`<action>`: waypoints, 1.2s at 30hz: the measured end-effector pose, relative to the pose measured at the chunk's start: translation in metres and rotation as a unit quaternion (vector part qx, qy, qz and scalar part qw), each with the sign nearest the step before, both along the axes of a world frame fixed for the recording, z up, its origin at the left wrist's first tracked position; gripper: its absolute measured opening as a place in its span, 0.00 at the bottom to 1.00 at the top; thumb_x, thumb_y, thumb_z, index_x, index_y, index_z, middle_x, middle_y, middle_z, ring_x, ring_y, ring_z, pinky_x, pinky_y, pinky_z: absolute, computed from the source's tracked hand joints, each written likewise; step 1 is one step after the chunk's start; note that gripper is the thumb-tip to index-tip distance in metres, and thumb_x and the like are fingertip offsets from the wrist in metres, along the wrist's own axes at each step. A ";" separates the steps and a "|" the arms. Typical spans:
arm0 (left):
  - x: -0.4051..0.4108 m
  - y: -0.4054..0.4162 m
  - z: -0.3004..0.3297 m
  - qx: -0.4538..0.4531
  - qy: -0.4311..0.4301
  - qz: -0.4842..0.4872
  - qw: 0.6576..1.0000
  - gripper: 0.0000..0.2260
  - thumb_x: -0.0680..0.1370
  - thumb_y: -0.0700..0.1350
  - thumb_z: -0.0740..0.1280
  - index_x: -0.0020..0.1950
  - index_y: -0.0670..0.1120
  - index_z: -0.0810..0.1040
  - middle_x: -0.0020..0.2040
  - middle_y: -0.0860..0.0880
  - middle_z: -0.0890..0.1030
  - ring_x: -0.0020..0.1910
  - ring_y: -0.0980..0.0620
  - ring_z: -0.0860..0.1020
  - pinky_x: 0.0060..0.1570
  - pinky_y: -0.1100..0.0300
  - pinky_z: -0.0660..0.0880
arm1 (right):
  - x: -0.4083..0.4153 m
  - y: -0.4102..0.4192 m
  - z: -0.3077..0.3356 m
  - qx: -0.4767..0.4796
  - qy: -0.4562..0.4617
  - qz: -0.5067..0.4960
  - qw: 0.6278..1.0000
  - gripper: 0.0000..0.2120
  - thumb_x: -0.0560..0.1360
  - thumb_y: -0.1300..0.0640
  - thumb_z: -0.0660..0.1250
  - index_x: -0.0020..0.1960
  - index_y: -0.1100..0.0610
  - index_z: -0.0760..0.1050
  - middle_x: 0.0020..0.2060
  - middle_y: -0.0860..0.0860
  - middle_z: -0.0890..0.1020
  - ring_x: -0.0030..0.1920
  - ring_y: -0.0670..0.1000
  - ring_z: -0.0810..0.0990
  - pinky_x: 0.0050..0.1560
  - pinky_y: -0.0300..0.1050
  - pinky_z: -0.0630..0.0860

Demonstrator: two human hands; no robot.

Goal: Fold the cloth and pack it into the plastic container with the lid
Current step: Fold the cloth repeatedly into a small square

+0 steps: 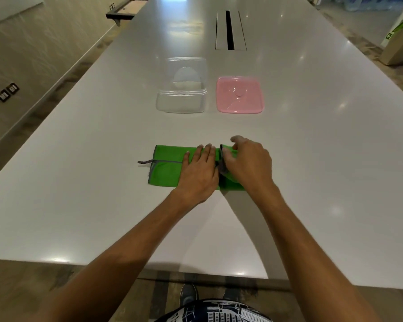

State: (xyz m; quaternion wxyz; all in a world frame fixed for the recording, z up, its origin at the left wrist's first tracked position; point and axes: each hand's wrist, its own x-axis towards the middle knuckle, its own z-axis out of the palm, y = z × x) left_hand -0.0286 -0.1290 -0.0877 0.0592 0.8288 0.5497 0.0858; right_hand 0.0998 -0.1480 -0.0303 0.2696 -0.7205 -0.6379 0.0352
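The left hand [199, 173] lay flat with straight fingers pressing on the middle of the green microfibre cloth with grey edging [165, 167], which was folded into a long strip on the near part of the white glossy table [79, 182]. Just beside it, the right hand [248, 162] had its fingers curled round the cloth's right end, lifting that end so the grey hem stood up between the two hands. Both hands covered the centre and right part of the cloth, so how many layers lay there could not be told; only the left portion and a thin green strip at the near edge showed plainly. A grey hanging loop [146, 162] stuck out from the cloth's left end onto the table.

Farther off, well apart from the cloth, stood the clear square plastic container [182, 98], open at the top. Nothing coloured showed inside it; a pale round shape seen through its walls was hard to make out. Just beside it on the right the pink square plastic lid [240, 95] lay flat on the table, slightly blurred.

Beyond these, a long dark cable slot [229, 30] ran along the table. At the right edge a brown cardboard box [399, 49] was cut off by the frame.
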 end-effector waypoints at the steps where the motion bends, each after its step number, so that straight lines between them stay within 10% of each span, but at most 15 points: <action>1: 0.000 0.000 0.000 0.000 -0.009 0.001 1.000 0.26 0.81 0.51 0.47 0.77 0.43 0.51 0.78 0.45 0.56 0.77 0.46 0.52 0.73 0.42 0.51 | 0.004 0.001 -0.001 0.014 -0.006 0.014 1.000 0.16 0.75 0.50 0.61 0.59 0.56 0.77 0.50 0.54 0.84 0.49 0.57 0.80 0.45 0.49 0.74; 11: -0.025 0.009 -0.003 0.001 -0.029 0.049 0.998 0.26 0.81 0.55 0.49 0.76 0.44 0.56 0.77 0.46 0.58 0.76 0.47 0.54 0.73 0.43 0.50 | 0.011 0.001 -0.039 -0.120 -0.150 0.133 0.972 0.22 0.80 0.46 0.49 0.73 0.47 0.62 0.74 0.50 0.65 0.74 0.56 0.59 0.72 0.61 0.54; 28: -0.091 0.030 0.009 0.020 0.008 0.221 0.975 0.31 0.78 0.62 0.55 0.72 0.41 0.64 0.75 0.42 0.63 0.75 0.44 0.57 0.70 0.40 0.54 | 0.011 0.000 -0.049 -0.123 -0.162 0.124 0.971 0.27 0.79 0.40 0.44 0.76 0.47 0.54 0.76 0.48 0.59 0.76 0.55 0.56 0.73 0.61 0.48; 36: -0.085 0.024 0.018 0.069 -0.009 0.213 0.974 0.22 0.76 0.59 0.63 0.56 0.40 0.75 0.55 0.40 0.77 0.55 0.39 0.73 0.48 0.46 0.70 | 0.010 0.000 -0.049 -0.114 -0.164 0.120 0.972 0.27 0.79 0.40 0.45 0.76 0.48 0.56 0.76 0.49 0.61 0.75 0.55 0.57 0.73 0.60 0.49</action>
